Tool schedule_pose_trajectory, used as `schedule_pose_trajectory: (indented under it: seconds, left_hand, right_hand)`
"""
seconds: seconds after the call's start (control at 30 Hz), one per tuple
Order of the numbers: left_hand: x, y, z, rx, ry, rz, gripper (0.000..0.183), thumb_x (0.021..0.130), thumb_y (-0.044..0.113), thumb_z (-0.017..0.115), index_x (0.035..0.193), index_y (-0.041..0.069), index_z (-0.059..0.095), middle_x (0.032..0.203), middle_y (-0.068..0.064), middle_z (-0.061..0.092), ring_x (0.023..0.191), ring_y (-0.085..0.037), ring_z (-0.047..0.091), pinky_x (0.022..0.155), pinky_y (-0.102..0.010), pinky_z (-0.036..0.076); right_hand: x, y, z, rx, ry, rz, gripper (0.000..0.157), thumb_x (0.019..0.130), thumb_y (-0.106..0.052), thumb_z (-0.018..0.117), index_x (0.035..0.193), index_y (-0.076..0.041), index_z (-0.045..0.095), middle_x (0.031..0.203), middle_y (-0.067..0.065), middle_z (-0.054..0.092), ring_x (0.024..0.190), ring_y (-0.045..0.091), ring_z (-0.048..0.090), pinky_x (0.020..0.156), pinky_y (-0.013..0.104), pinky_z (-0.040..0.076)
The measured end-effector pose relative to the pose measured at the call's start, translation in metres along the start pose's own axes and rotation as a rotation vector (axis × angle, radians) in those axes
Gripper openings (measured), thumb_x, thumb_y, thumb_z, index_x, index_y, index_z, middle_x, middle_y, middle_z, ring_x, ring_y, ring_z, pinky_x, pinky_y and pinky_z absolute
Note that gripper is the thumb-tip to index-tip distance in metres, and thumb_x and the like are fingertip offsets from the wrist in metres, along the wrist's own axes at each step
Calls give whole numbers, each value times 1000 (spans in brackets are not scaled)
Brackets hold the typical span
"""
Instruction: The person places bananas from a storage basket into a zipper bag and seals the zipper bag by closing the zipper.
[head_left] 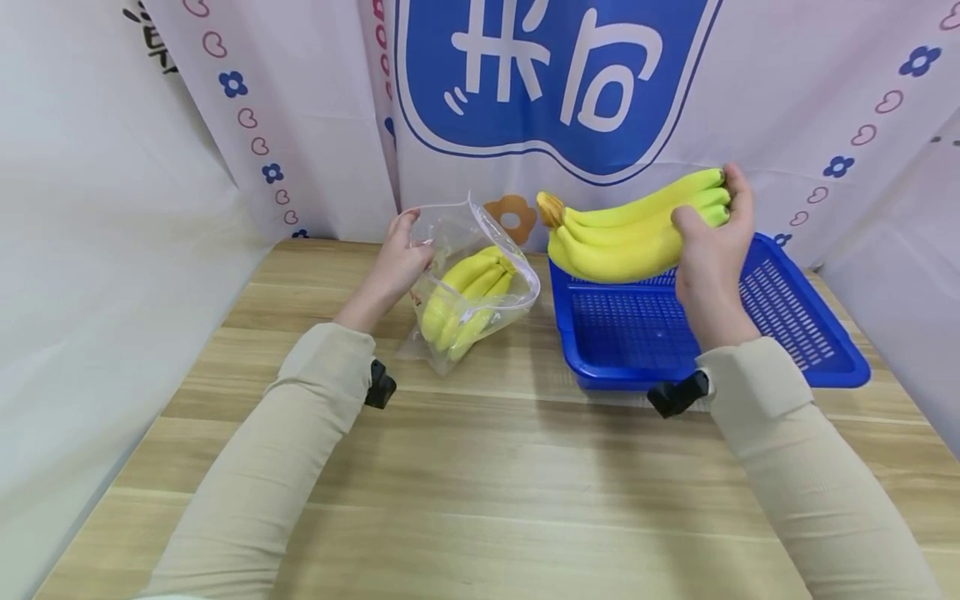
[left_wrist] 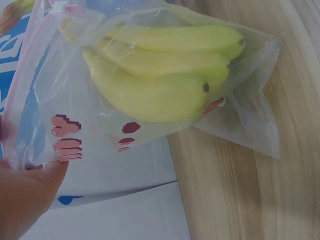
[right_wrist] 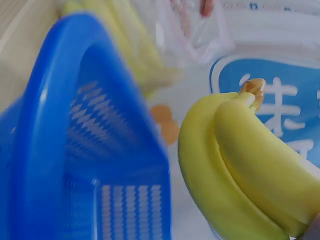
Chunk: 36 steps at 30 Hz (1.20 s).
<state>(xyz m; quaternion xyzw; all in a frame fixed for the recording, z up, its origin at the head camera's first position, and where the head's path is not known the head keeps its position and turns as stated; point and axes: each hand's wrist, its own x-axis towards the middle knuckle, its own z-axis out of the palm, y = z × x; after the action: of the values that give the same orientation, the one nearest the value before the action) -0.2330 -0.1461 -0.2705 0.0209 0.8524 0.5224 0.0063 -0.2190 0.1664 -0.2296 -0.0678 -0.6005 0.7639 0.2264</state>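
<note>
My left hand (head_left: 401,258) pinches the open rim of a clear zip bag (head_left: 442,354) on the left part of the table. A bunch of yellow bananas (head_left: 468,292) lies inside that bag; the left wrist view shows this bunch (left_wrist: 155,70) through the plastic, its tips toward the bag's bottom. My right hand (head_left: 712,254) grips a second banana bunch (head_left: 622,242) by its greenish tips, raised above the basket's back edge, with the brown stem pointing left toward the bag. In the right wrist view this second bunch (right_wrist: 240,160) hangs beside the basket, and little of the hand shows.
A blue plastic basket (head_left: 832,333) with slotted walls stands on the table's right side, below my right hand. The wooden table (head_left: 465,483) reaches back to a white printed cloth (head_left: 322,150) with a blue sign. Wrist cameras are strapped to both sleeves.
</note>
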Motion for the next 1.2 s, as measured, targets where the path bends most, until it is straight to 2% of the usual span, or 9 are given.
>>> schedule_pose_trajectory:
  seconds: [0.2, 0.33, 0.43, 0.6, 0.8, 1.07, 1.2]
  left_hand:
    - [0, 0, 0, 0, 3, 6, 82, 76, 1, 45, 152, 2, 14, 160, -14, 10, 140, -34, 28, 115, -46, 30]
    - [0, 0, 1, 3, 0, 9, 82, 76, 0, 45, 151, 2, 14, 160, -14, 10, 142, -34, 24, 116, -46, 29]
    - [1, -1, 1, 13, 1, 15, 80, 77, 1, 44, 151, 1, 15, 159, -15, 10, 144, -33, 19, 117, -47, 27]
    - [1, 0, 0, 25, -3, 13, 79, 77, 1, 44, 151, 1, 16, 159, -15, 10, 144, -34, 21, 118, -47, 25]
    - [-1, 0, 0, -5, -21, 3, 83, 73, -2, 44, 151, 2, 15, 159, -14, 8, 138, -35, 34, 108, -43, 40]
    - [0, 1, 2, 16, -66, 21, 87, 70, -2, 46, 152, 3, 14, 160, -14, 7, 143, -35, 23, 113, -50, 32]
    - [-1, 1, 3, 12, -104, 23, 87, 73, -2, 45, 153, 7, 12, 160, -13, 10, 142, -34, 22, 113, -52, 29]
  right_hand:
    - [-13, -11, 22, 145, -42, -19, 70, 82, 17, 44, 143, -18, 38, 134, -1, 41, 111, 11, 44, 91, 19, 45]
    - [-23, -13, 35, 182, -94, -17, 69, 83, 16, 45, 143, -17, 38, 134, 0, 41, 113, 13, 44, 97, 21, 45]
    - [-30, -12, 45, 174, -139, -48, 70, 83, 17, 45, 143, -16, 37, 137, 0, 41, 113, 13, 45, 99, 22, 45]
    - [-40, -7, 60, 121, -234, -88, 70, 84, 17, 46, 144, -16, 36, 142, -2, 40, 116, 14, 46, 103, 24, 45]
    - [-44, 2, 68, -18, -312, -135, 69, 86, 12, 48, 147, -18, 31, 146, -3, 37, 118, 14, 45, 104, 27, 46]
    - [-44, 15, 69, -233, -397, -322, 65, 86, 6, 49, 146, -13, 33, 143, 3, 42, 108, 11, 48, 82, 18, 49]
    - [-46, 22, 70, -313, -437, -428, 64, 85, 6, 50, 145, -9, 35, 140, 7, 45, 104, 10, 49, 76, 16, 49]
